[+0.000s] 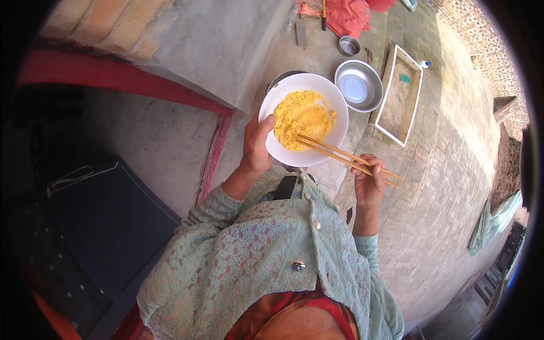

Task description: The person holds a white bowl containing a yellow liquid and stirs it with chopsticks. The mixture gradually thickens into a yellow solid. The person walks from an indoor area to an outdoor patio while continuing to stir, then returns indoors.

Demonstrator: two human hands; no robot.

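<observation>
The right hand (369,182) is closed around a pair of wooden chopsticks (345,158), fingers wrapped near their upper ends, and the tips reach into the yellow food. The left hand (256,148) grips the white bowl (334,133) at its near-left rim, thumb hooked over the edge and touching the lip, the rest of the fingers hidden under the bowl. The bowl is held up in front of the person's chest, tilted a little toward the camera, above the brick paving.

Inside it sits a heap of crumbly yellow food (303,118), filling the left and centre of the bowl, with bare white showing at the right side. The chopsticks lie across the lower right rim, slanting up from the right hand to the edge of the heap.

Just beyond the bowl, on the ground, stands an empty metal basin (358,85), and a smaller metal bowl (348,45) sits farther off. The rim of another metal vessel (281,76) peeks out behind the white bowl's far-left edge. To the right of the basin lies a white-rimmed rectangular trough (400,93). Red cloth (348,16) lies at the top. A concrete block (226,45) with a red edge runs along the left. The person wears a pale green lace top (272,249).
</observation>
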